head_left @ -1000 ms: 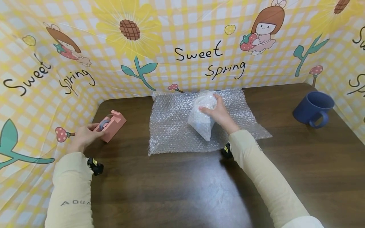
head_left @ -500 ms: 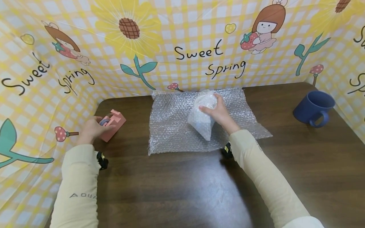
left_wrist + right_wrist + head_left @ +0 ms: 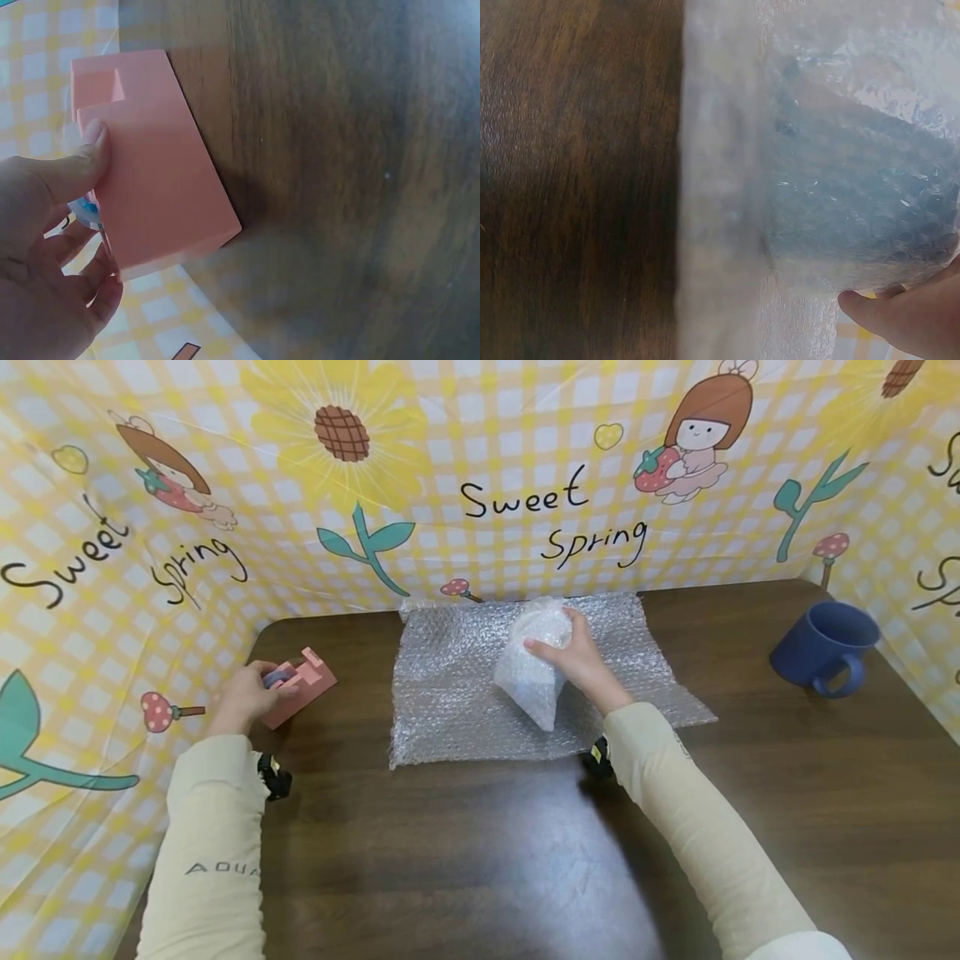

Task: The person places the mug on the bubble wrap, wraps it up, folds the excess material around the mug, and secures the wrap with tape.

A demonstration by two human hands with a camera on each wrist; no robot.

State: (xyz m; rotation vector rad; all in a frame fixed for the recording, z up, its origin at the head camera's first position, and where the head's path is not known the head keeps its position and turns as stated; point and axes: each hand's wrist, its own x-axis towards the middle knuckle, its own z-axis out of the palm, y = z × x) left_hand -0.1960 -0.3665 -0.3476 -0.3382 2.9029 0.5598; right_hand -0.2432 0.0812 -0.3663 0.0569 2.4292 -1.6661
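At the table's left, my left hand (image 3: 243,697) grips a pink tape dispenser (image 3: 303,689) that carries a roll of tape. In the left wrist view the thumb presses one side of the dispenser (image 3: 154,180), and the other fingers reach round its far edge past the tape roll (image 3: 86,210). My right hand (image 3: 583,662) holds a bundle wrapped in bubble wrap (image 3: 528,681), thumb in front and fingers behind. It stands over a flat sheet of bubble wrap (image 3: 442,693). Something bluish shows through the wrapped bundle (image 3: 855,180) in the right wrist view; its kind is hidden.
A dark blue mug (image 3: 806,647) stands at the right of the brown wooden table (image 3: 420,860). A yellow checked cloth (image 3: 517,435) with printed flowers and figures hangs round the back and sides.
My left hand has moved right and closed its grip round the tape dispenser, which has shifted slightly to the right and turned. The right hand and wrapped bundle have stayed in place.
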